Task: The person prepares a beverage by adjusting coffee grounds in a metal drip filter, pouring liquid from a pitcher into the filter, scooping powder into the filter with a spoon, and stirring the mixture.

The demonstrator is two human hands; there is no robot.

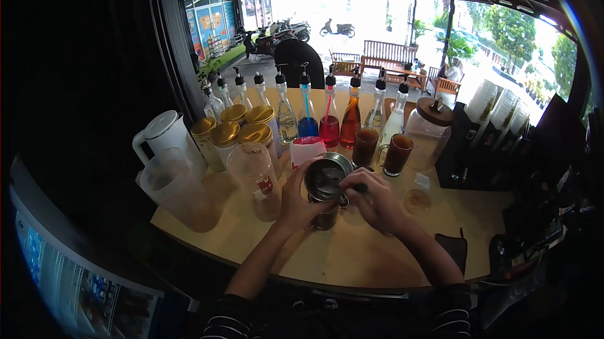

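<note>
My left hand (298,195) is wrapped round a steel cup (328,161), which is tilted so that its open mouth faces me. My right hand (375,200) is closed at the cup's right side on a dark-handled utensil (360,187); its far end cannot be made out clearly. Directly under the cup stands a glass of dark drink (326,219), partly hidden by my left hand and the cup. Beyond my right hand are two glass mugs of brown drink, one nearer (397,155) and one farther (365,147).
Pump bottles of coloured syrup (329,126) line the table's back. On the left are gold-lidded jars (257,133), a white jug (167,134), a clear pitcher (182,194) and a clear plastic container (261,182). A wooden-lidded jar (429,128) and cup rack (478,144) stand right.
</note>
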